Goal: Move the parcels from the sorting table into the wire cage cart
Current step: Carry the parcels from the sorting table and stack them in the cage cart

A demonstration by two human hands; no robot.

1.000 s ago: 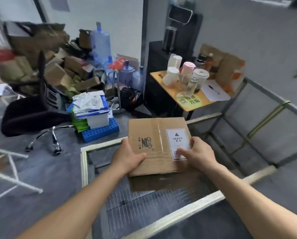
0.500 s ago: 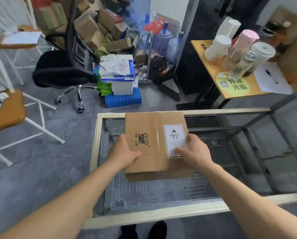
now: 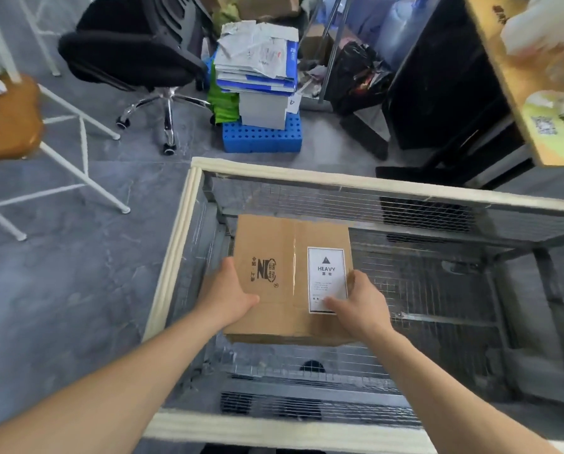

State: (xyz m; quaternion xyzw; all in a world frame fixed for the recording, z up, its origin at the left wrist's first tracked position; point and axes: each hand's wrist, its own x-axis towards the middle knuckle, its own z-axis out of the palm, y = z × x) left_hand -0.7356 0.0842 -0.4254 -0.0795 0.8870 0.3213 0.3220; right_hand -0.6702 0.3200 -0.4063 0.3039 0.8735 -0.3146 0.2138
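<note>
Head view: I see both hands on one cardboard parcel (image 3: 274, 280), which is inside the padded rim of the wire cage cart (image 3: 176, 244), over the 9 o'clock half of its mesh floor. The box is level, with its top face toward me. I cannot tell whether its underside touches the mesh or hangs just above it.

My left hand (image 3: 228, 296) grips the box at its 9 o'clock edge, thumb lying on the top face beside a black printed logo, fingers wrapped down the side out of view. My right hand (image 3: 359, 306) grips the 3 o'clock edge, thumb pressed on the lower corner of a white label (image 3: 326, 278) that reads HEAVY under a warning triangle, fingers curled round the side. A strip of clear tape runs along the seam between logo and label.

Beyond the cart's far rail, at 12 o'clock, a blue perforated crate (image 3: 261, 139) stands on the grey floor and carries a grey box topped with a stack of blue folders and loose papers (image 3: 257, 60). A black office chair (image 3: 133, 57) stands at 11 o'clock. A white-framed stool with a wooden seat (image 3: 9, 119) is at 9 o'clock. A black bag (image 3: 356, 77) lies at 1 o'clock beside a black cabinet (image 3: 437, 86), and a yellow worktop (image 3: 516, 93) with blurred white items shows at 2 o'clock.
</note>
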